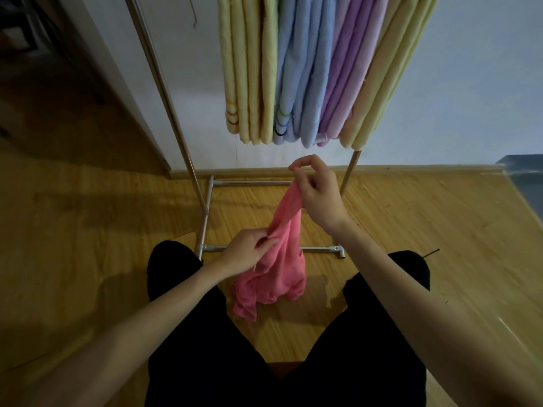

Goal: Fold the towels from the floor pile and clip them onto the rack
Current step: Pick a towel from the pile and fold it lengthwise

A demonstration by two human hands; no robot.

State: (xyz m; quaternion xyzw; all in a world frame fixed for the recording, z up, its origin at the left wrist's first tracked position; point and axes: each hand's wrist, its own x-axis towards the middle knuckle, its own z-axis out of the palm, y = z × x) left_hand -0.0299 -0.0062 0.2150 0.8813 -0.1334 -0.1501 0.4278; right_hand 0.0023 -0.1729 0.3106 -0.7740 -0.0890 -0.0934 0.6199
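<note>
A pink towel (282, 259) hangs crumpled between my hands, above the floor and in front of my knees. My right hand (316, 195) holds its top end up high, fingers curled round the bunched cloth. Lower and to the left, my left hand (249, 251) pinches an edge of the same towel. The metal rack (176, 121) stands before me against the wall. Folded towels hang from it side by side: yellow (249, 77), blue (305, 77), purple (343, 80) and yellow again (385, 80). No floor pile is in view.
The rack's base bars (249, 183) lie on the wooden floor (88, 230) just past my knees. My black trouser legs (191, 333) fill the bottom. A white wall (470, 98) is behind the rack, and a grey object (526, 183) sits at the right edge.
</note>
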